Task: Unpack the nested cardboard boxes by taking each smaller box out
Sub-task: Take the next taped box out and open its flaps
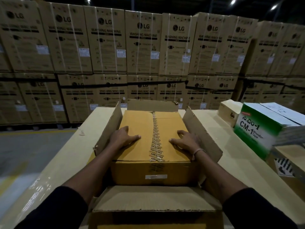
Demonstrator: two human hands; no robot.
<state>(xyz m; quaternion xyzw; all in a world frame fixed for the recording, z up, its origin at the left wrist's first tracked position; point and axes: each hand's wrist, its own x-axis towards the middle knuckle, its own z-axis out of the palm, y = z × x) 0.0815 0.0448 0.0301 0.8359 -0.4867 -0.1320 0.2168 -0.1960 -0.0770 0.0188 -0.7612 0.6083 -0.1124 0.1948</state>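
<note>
Between the raised flaps of the outer box (203, 134), at the middle of the table (57, 162), the inner box (153, 139) is sitting with its taped top showing and its near face already standing above the outer rim. I am resting my left hand (123, 137) and right hand (184, 140) flat on that top, one on each side of the tape strip (156, 138), fingers straight and pointing inward; neither grip is clenching anything, both are simply pressing. To do this step well, I am judging that the palms should slide out to the left and right edges, hook under the sides, and lift evenly so the box is not jamming against the side flaps. Its long axis is running from near to far, following the tape, with the short end facing me. A green and white carton (257, 129) is standing well apart at the right.
</note>
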